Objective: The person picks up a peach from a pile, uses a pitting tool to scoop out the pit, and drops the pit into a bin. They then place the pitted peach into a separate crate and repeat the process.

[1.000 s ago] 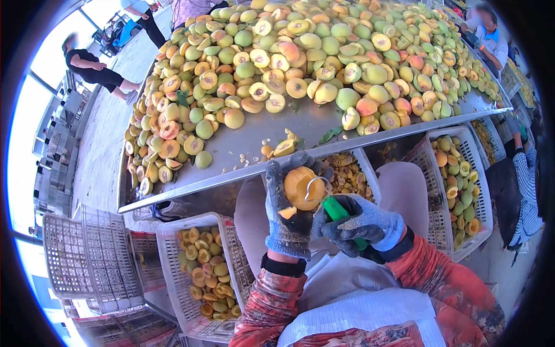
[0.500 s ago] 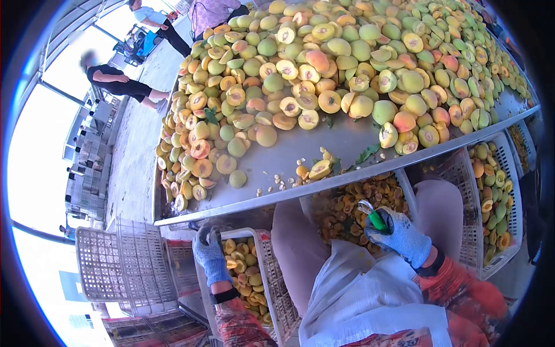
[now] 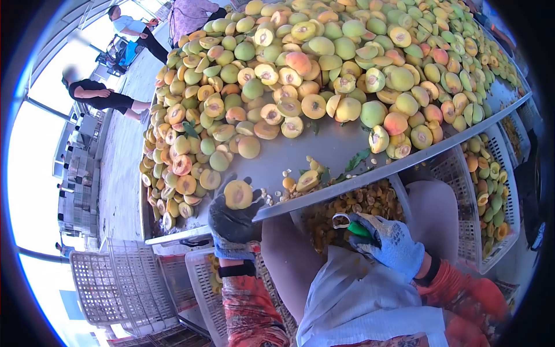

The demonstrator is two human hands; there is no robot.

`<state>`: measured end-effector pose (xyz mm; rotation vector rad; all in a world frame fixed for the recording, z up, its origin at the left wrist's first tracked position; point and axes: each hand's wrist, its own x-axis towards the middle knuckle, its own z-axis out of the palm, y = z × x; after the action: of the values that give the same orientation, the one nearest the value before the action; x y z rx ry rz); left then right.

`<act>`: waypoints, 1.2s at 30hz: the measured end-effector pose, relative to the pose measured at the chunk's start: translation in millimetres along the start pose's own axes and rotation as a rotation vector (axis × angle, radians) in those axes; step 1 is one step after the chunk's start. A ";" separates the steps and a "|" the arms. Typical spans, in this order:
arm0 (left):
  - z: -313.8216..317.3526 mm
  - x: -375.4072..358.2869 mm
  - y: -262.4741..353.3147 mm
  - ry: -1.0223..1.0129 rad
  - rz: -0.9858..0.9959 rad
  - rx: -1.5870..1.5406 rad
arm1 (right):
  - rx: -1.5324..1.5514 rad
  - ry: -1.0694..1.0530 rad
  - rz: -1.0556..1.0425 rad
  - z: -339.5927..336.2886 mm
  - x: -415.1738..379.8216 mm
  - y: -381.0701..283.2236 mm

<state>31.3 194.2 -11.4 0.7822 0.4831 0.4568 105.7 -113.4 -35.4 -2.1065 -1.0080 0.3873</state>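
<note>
My left hand (image 3: pixel 232 222), in a blue glove with a dark coated palm, is at the near table edge. Its fingers are around a halved apricot (image 3: pixel 238 194), cut face toward me. My right hand (image 3: pixel 388 242), also gloved, is closed on a pitting tool with a green handle (image 3: pixel 361 230) and a curved metal loop (image 3: pixel 341 220). The tool is above a crate of brownish pits and scraps (image 3: pixel 370 203) between my knees. A large heap of whole and halved apricots (image 3: pixel 312 75) covers much of the metal table (image 3: pixel 289 155).
A white crate (image 3: pixel 199 277) with apricot halves stands below my left forearm. Another crate of halves (image 3: pixel 490 196) is at the right. Stacked crates (image 3: pixel 124 283) stand at the left. Loose kernels (image 3: pixel 270 195) lie near the table edge. Two people (image 3: pixel 104 95) (image 3: pixel 136 28) stand beyond.
My left hand has risen from the crate at the left to the table edge and now holds an apricot half. My right hand with the tool has shifted slightly left and down.
</note>
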 end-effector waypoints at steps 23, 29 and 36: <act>80.9 -126.6 -64.8 -0.059 0.317 0.528 | 0.788 -0.454 0.302 -23.8 -21.0 -87.1; 85.7 -130.1 -72.6 -0.149 1.052 1.099 | 1.200 -0.510 0.421 -15.3 -30.7 -85.0; 90.1 -134.7 -91.3 -0.107 0.703 0.834 | 1.227 -0.635 0.375 -20.6 -39.9 -72.6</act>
<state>-6.2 13.1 7.3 1.7943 0.2729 0.8746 52.5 -124.9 30.3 -1.0006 -0.4170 1.4816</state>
